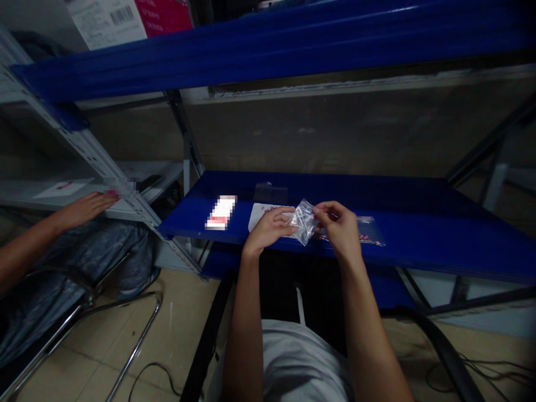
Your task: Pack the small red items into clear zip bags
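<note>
The broadest thing in reach is the blue shelf board (pixel 439 226), and over its front edge the two hands work close together, apart from each other by little more than the film between them. The right hand (pixel 339 223) is bent at the knuckles, thumb and forefinger closed in a pinch on the upper right edge of a clear plastic bag (pixel 305 222). The left hand (pixel 272 226) is looser, its fingers fairly straight and lightly curved, touching the bag's left side with the fingertips and thumb; whether film is trapped between them I cannot tell.

Next in size is a white sheet (pixel 255 216), lying on the board and partly covered by the left hand. The bag itself is held above the board's front part, creased and shiny, with no contents I can make out. It should be next to weightless, limp and a bit slippery, apt to crumple or cling rather than break, though thin film could tear under a hard tug. The best hold is a light pinch at two opposite edges, keeping the film spread. A flat clear packet (pixel 372 229) lies just right of the right hand; smallest are the pink pieces (pixel 364 238) inside it.
</note>
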`<state>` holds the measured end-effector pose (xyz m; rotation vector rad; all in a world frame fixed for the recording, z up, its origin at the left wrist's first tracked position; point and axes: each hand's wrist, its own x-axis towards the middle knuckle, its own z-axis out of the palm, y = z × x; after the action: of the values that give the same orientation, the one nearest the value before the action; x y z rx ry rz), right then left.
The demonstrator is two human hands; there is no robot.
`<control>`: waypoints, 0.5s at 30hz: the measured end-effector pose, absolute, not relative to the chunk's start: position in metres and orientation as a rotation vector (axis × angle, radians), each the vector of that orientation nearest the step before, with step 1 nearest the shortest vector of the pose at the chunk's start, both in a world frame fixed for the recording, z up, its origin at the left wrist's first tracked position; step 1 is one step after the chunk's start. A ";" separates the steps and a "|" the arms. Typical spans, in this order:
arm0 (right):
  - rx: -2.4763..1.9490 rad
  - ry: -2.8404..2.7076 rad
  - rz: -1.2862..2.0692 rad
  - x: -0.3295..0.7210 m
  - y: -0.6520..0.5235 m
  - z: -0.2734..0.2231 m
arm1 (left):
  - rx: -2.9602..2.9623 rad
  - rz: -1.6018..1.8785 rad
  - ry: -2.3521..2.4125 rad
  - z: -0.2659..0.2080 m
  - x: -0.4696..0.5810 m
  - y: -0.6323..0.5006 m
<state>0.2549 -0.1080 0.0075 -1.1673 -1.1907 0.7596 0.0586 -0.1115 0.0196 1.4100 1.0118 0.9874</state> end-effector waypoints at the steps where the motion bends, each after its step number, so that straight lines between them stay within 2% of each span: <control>1: -1.167 -1.179 0.749 0.255 -0.107 0.007 | 1.422 0.991 1.012 0.019 0.057 -0.111; 8: -1.191 -1.142 0.741 0.254 -0.105 0.002 | 1.377 1.061 0.923 0.009 0.054 -0.106; 15: -1.146 -1.332 0.972 0.251 -0.111 0.006 | 1.243 1.161 0.903 0.007 0.053 -0.101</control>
<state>0.2514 -0.1110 0.0056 -1.1465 -1.3322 0.9718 0.0530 -0.1010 0.0071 1.2435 0.9025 1.1611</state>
